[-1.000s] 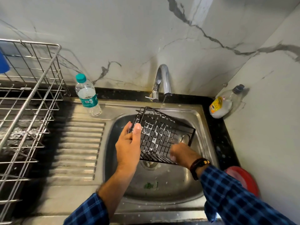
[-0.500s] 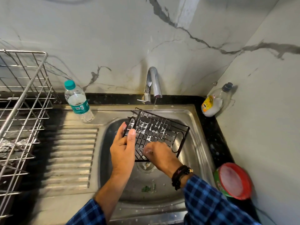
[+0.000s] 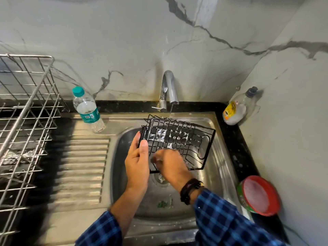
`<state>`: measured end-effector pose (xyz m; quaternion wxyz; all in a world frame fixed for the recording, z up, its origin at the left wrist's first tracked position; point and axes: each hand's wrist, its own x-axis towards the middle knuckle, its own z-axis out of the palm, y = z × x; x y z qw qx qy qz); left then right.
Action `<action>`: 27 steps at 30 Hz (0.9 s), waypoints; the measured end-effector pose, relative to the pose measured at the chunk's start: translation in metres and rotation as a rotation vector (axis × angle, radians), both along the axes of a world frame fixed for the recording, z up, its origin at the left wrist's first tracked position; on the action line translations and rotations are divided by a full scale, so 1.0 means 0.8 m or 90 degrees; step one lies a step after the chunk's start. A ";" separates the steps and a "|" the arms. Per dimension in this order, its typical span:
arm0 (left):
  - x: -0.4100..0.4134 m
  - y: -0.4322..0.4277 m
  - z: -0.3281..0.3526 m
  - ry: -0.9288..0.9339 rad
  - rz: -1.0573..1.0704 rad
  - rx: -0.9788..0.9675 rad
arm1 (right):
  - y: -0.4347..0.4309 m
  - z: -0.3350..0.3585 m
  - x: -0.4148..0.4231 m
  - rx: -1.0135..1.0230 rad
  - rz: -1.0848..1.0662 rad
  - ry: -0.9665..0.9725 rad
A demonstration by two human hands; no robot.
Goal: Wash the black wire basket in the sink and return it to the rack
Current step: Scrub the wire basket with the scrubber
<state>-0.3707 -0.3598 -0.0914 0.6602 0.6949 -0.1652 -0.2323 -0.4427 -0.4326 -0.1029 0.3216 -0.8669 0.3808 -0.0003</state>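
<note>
Black wire basket (image 3: 179, 139) is held up over the sink (image 3: 218, 167) bowl, tilted, its far edge just under the thin stream from the tap (image 3: 168, 86). Its long axis runs left to right across the bowl, with the handle slot at the right end, near the sink's right wall.

Left hand (image 3: 137, 162) grips the basket's left end, thumb on top and fingers wrapped behind, and carries the weight. Right hand (image 3: 170, 164) lies on the near edge of the mesh, close to the left hand, fingers bent down onto the wires. It is blurred, so can't tell if it pinches a wire, holds a scrubber or just rubs.

Judgement: still mid-wash, rinse and return not yet done. The rack (image 3: 26, 107) stands at the counter's left edge, well apart from the basket, past the ribbed drainboard (image 3: 79, 166). It is on the left hand's side, so that hand is nearer for the return. A water bottle (image 3: 87, 110) stands at the back edge between sink and rack and could get clipped.

Versus one second ago: the right hand has slid from the basket's near right corner leftward along the near edge. The left grip is unchanged, the basket lies a bit flatter, and the water is still running.
</note>
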 end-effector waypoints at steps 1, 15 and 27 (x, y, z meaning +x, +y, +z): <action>0.001 -0.001 -0.005 0.036 0.016 -0.022 | 0.009 0.005 0.013 0.024 -0.002 -0.018; 0.001 0.015 -0.016 0.218 0.001 -0.142 | -0.020 0.030 -0.006 0.140 -0.046 0.054; 0.004 0.011 -0.020 0.363 0.065 -0.153 | -0.054 0.043 -0.044 -0.041 -0.010 0.251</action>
